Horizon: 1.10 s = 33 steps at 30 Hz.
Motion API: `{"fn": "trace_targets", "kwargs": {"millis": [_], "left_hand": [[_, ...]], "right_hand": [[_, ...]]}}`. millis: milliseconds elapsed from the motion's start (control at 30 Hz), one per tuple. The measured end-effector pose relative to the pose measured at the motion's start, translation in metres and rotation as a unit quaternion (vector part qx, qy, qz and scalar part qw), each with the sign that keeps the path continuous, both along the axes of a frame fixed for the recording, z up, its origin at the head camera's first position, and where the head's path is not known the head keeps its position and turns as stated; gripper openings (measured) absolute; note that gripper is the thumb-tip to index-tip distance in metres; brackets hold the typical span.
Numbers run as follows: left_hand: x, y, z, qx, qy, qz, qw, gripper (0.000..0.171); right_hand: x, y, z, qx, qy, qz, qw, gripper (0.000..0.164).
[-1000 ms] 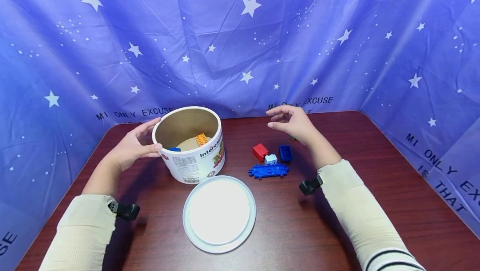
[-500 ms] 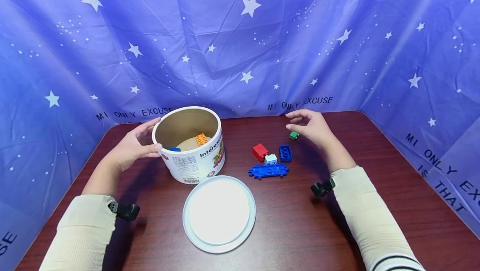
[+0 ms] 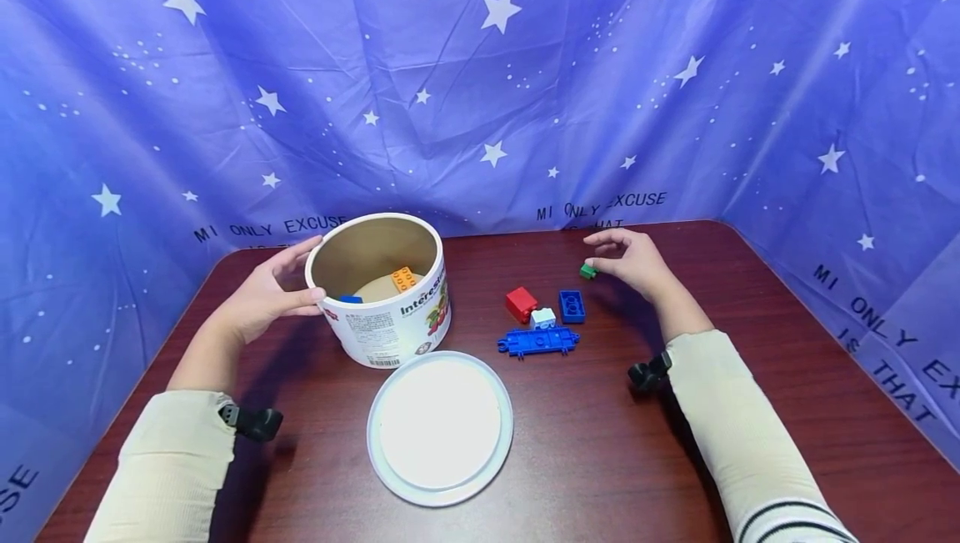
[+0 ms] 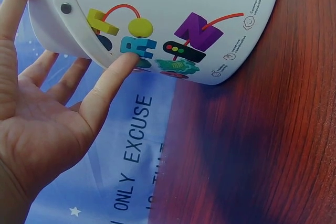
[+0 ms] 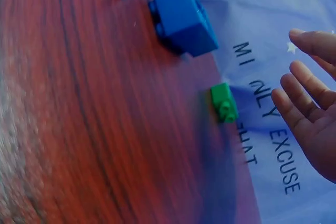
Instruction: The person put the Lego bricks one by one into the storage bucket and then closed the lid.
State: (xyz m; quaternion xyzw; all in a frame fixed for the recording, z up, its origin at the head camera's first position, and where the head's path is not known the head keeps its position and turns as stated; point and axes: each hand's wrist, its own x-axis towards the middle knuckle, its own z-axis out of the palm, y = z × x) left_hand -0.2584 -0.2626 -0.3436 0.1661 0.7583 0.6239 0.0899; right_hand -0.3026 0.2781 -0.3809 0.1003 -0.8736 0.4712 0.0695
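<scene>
My left hand (image 3: 258,297) rests its spread, fairly straight fingers on the left side of a white round bucket (image 3: 390,339), thumb near the front rim. In the left wrist view a fingertip touches the bucket's printed wall (image 4: 226,40). An orange brick (image 3: 402,279) and a blue piece (image 3: 350,299) lie inside the bucket. My right hand (image 3: 633,263) hovers at the back right with relaxed fingers, holding nothing. Its thumb overlaps a small green brick (image 3: 587,272) in the head view. The right wrist view shows a gap between the fingers and that brick (image 5: 223,102).
Left of the right hand lie a red brick (image 3: 519,304), a pale blue brick (image 3: 543,319), a dark blue brick (image 3: 572,307) and a long blue vehicle base (image 3: 538,341). A white round lid (image 3: 440,430) lies before the bucket. A starry blue cloth (image 3: 480,109) hangs behind the table.
My right hand has moved right and lowered toward the green brick, which was mostly hidden behind it at first. The left hand and bucket stay in place.
</scene>
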Motion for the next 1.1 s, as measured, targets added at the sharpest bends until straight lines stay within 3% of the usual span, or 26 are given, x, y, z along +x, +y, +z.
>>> {"fn": "trace_targets", "kwargs": {"millis": [433, 733, 1100], "left_hand": [[0.001, 0.001, 0.001, -0.008, 0.007, 0.004, 0.9999, 0.086], [-0.001, 0.001, 0.000, -0.001, 0.003, 0.005, 1.0000, 0.086], [-0.001, 0.001, -0.001, 0.004, 0.002, 0.004, 1.0000, 0.086]], "right_hand": [[-0.015, 0.012, -0.022, 0.011, -0.038, 0.004, 0.999, 0.043], [-0.027, 0.014, -0.034, 0.047, -0.051, 0.004, 0.998, 0.045], [-0.031, 0.010, -0.039, 0.090, -0.071, -0.019, 0.993, 0.042]]}}
